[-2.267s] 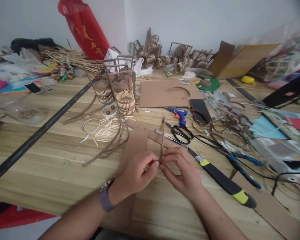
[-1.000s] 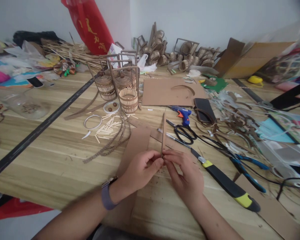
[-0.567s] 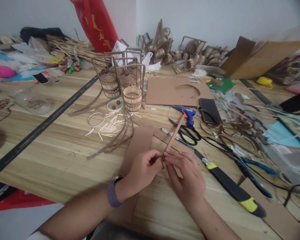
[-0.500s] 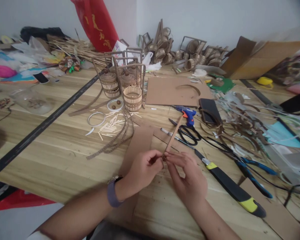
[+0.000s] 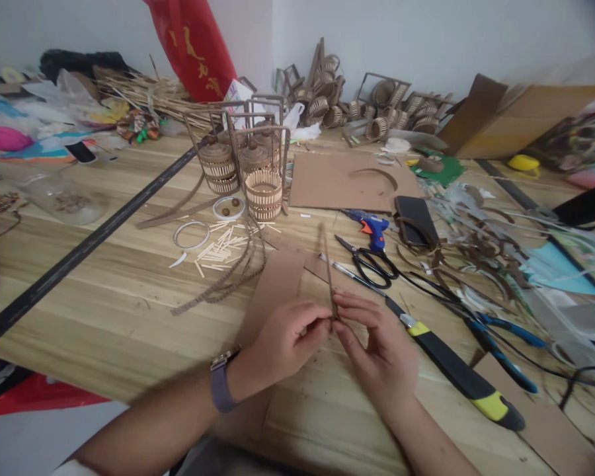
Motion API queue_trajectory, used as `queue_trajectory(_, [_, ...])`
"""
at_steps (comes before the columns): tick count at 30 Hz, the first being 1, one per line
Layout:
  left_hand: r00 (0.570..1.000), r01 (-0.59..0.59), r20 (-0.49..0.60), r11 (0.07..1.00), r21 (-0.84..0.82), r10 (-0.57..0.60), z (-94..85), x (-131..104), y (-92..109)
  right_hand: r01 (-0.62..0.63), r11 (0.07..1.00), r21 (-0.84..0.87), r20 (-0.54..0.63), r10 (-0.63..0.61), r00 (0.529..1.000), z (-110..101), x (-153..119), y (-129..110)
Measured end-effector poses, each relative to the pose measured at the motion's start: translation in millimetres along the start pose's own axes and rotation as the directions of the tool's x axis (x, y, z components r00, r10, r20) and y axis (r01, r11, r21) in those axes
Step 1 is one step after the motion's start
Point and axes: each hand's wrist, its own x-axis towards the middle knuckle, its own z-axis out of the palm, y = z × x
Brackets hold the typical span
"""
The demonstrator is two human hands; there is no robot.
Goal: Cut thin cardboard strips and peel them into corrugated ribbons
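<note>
A narrow brown cardboard strip (image 5: 328, 271) stands nearly upright between my hands, its edge turned toward me and its top blurred. My left hand (image 5: 297, 337) pinches the strip's lower end between thumb and finger. On the other side my right hand (image 5: 379, 344) has fingertips and thumb closed on the same end. The fingers hide whatever lies right at that end. Beneath the left wrist runs a long cardboard piece (image 5: 277, 284). Just beyond the hands lie a pen (image 5: 340, 266), black scissors (image 5: 374, 264) and a blue glue gun (image 5: 371, 227).
A yellow-black utility knife (image 5: 461, 367) and blue-handled pliers (image 5: 500, 344) lie right. Small wooden sticks (image 5: 221, 248), white rings (image 5: 192, 235) and little slatted buckets (image 5: 264, 195) stand ahead on the left. A cardboard sheet (image 5: 337, 182), phone (image 5: 416, 221) and tangled strips (image 5: 476, 258) lie beyond.
The strip has turned from leaning right to nearly upright, edge toward me. Both hands have shifted slightly right, still pinching its lower end.
</note>
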Motion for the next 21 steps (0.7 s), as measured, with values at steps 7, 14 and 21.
queue_trajectory(7, [0.991, -0.134, -0.026, 0.990, 0.045, 0.135, -0.6, -2.2, -3.1, -0.071, 0.997, 0.027, 0.052, 0.070, 0.996, -4.8, 4.1, -4.2])
queue_trajectory(14, [0.995, -0.103, -0.011, 0.994, -0.024, 0.103, -1.7, -1.9, -0.9, -0.122, 0.985, 0.125, 0.009, 0.122, 0.993, -4.4, 7.9, -4.5])
queue_trajectory(21, [0.999, -0.028, 0.017, 0.994, -0.109, 0.030, -2.2, -2.1, -0.9, -0.028, 0.999, 0.027, -0.013, 0.029, 0.999, -5.6, 4.7, -4.8])
